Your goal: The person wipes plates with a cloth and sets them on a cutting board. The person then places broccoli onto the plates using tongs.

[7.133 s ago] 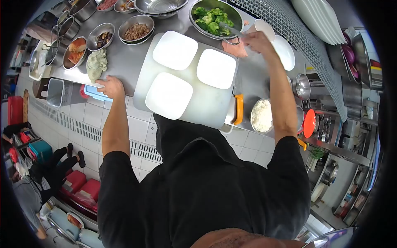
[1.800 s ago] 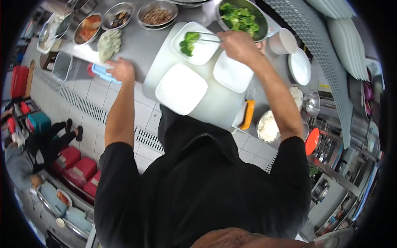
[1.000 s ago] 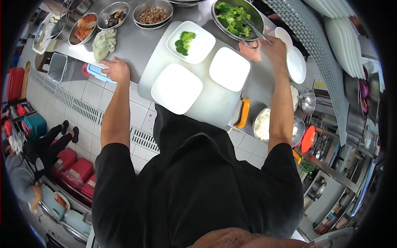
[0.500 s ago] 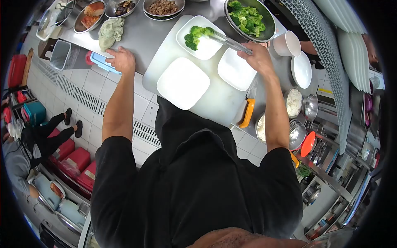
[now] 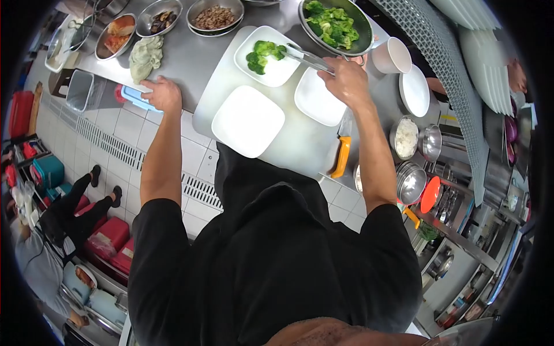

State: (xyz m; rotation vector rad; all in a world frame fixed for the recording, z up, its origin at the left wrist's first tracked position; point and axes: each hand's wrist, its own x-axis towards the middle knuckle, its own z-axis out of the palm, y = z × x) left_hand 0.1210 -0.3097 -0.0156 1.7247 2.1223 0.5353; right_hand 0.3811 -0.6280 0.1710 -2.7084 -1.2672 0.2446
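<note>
Tongs (image 5: 314, 61) have swung since a second ago from the broccoli bowl (image 5: 365, 36) to the far-left plate (image 5: 277, 76) on the cutting board (image 5: 297, 141). Left of the board, the left hand (image 5: 163, 94) rests at the counter edge (image 5: 183, 104); whether it grips, I cannot tell. At the board's far-right corner, the right hand (image 5: 348, 81) grasps the tongs' rear, their proper hold; they look light, springy. Their long axis slants left and away, tips at broccoli (image 5: 264, 56), probably soft, easily crushed.
</note>
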